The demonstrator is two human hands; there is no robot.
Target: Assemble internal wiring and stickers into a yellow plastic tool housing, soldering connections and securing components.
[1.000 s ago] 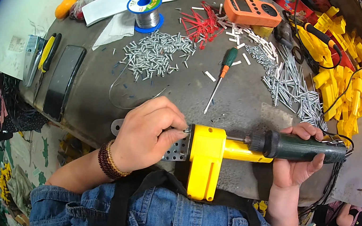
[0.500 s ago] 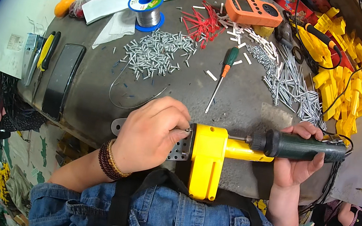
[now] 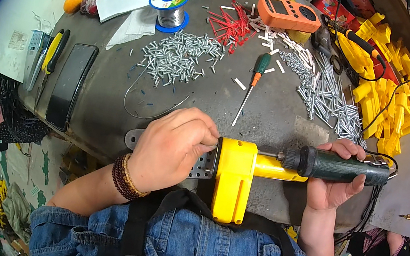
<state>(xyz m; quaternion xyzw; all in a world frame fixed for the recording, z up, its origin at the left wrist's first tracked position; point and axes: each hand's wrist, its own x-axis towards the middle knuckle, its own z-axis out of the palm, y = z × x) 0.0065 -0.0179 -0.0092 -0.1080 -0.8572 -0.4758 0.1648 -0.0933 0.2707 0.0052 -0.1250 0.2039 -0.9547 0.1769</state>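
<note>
A yellow plastic housing (image 3: 233,184) shaped like a drill or toy gun stands at the table's near edge, against my front. A perforated grey metal plate (image 3: 202,166) lies along its left side, partly behind my left hand (image 3: 172,147). That hand is pinched closed at the housing's upper left edge; whatever sits between its fingertips is hidden. My right hand (image 3: 333,187) wraps a dark green electric screwdriver (image 3: 347,168), held level. Its thin metal shaft (image 3: 267,153) points left and meets the housing's right side, above the yellow barrel (image 3: 279,170).
Beyond my hands lie a pile of short screws (image 3: 178,58), a green-and-orange screwdriver (image 3: 252,87), long screws (image 3: 329,97), red wires (image 3: 231,26) and a solder spool (image 3: 170,11). An orange multimeter (image 3: 289,14), yellow housings (image 3: 390,105), a phone (image 3: 71,86) and cutters (image 3: 54,54) surround them.
My left fingertips have shifted slightly up along the housing's edge, uncovering a bit more of the plate below. The right hand and electric screwdriver keep their place against the housing.
</note>
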